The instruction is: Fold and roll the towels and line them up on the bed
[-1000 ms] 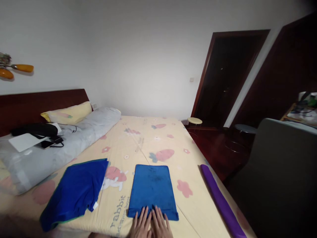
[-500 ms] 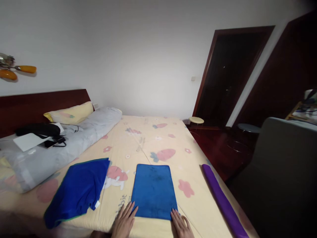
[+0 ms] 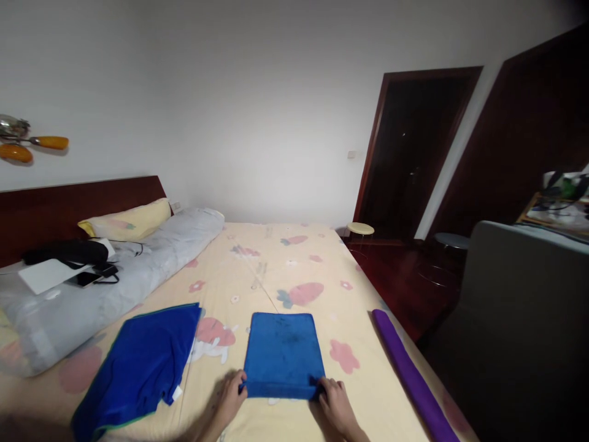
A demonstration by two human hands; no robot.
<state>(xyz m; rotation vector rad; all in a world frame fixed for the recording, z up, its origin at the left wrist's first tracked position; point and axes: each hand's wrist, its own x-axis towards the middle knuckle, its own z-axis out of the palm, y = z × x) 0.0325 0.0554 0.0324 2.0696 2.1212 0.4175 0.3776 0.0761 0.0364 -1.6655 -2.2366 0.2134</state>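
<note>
The blue cloth [image 3: 284,347] lies on the bed [image 3: 322,264] at the lower centre of the frame, its far part flat and its near edge standing out as a narrow band; whether that band is folded over or merely raised is hard to tell; the left hand [image 3: 234,393] grasps the near left corner, fingers curled around a small bunch of fabric, and the right hand [image 3: 335,398] grasps the near right corner in much the same way, its thumb largely hidden; the step in hand seems to be turning up this near edge, and it calls for both hands to work at the same height and pace, so that the band runs parallel to the far edge instead of skewing; a light outward pull between the corners should take the slack out of the middle, where no finger supports the fabric, though too strong a pull could drag the whole piece over the smooth-looking sheet; the bunched left corner probably wants spreading before the crease is pressed, since a lump there would leave that end thicker; the fabric looks soft and thin, so it should crease easily yet may spring back unless smoothed from the middle outwards; the darker blue cloth [image 3: 142,356] at lower left and the purple roll [image 3: 409,368] at lower right both lie apart from the hands, leaving elbow room on either side.
</note>
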